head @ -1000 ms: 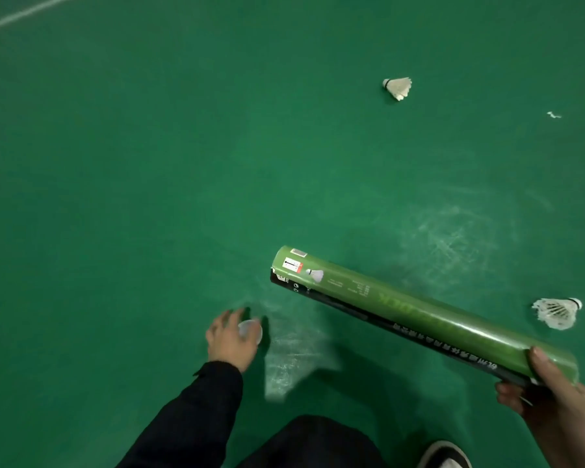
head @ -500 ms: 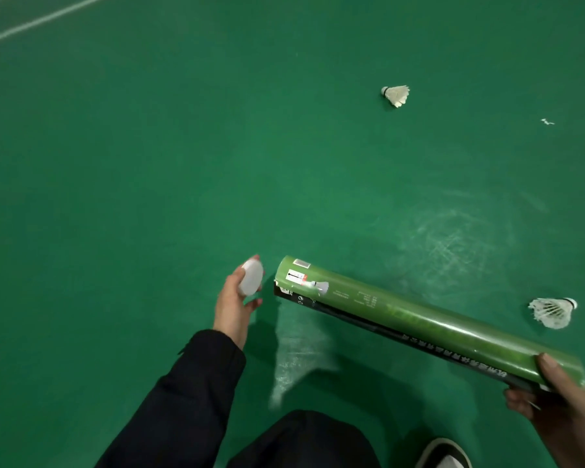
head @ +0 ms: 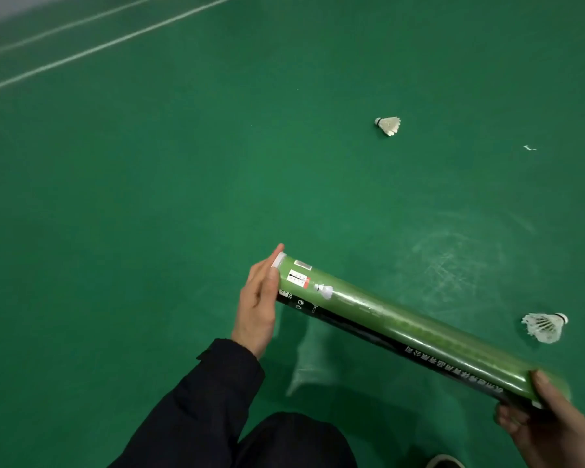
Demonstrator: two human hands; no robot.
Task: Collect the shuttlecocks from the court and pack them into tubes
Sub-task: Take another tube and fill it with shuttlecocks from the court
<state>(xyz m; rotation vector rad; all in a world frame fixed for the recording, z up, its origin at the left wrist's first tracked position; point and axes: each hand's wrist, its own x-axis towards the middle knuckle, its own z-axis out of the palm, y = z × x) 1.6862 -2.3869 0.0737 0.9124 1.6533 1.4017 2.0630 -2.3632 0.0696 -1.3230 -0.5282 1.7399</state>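
We've got bare green court floor (head: 149, 214) from about 9 to 12 o'clock. The green shuttlecock tube (head: 402, 327) slants across the lower middle and blocks a straight reach toward 4 o'clock. Loose shuttlecocks lie at 1 o'clock (head: 388, 125) and 3 o'clock (head: 545, 327), well apart.

A long green cardboard shuttlecock tube (head: 402, 327) with a black strip along its lower side and small white labels near one end is held off the court, slanting from the right hand's (head: 547, 430) grip at its near end up and away to the left. A white plastic cap (head: 278, 260) sits on the far end, with the left hand (head: 257, 305) flat against it. Just beyond the gripped end, a white feather shuttlecock (head: 544, 327) lies on its side on the floor, cork pointing right. Another white feather shuttlecock (head: 388, 125) lies well beyond the tube's middle, cork pointing left.
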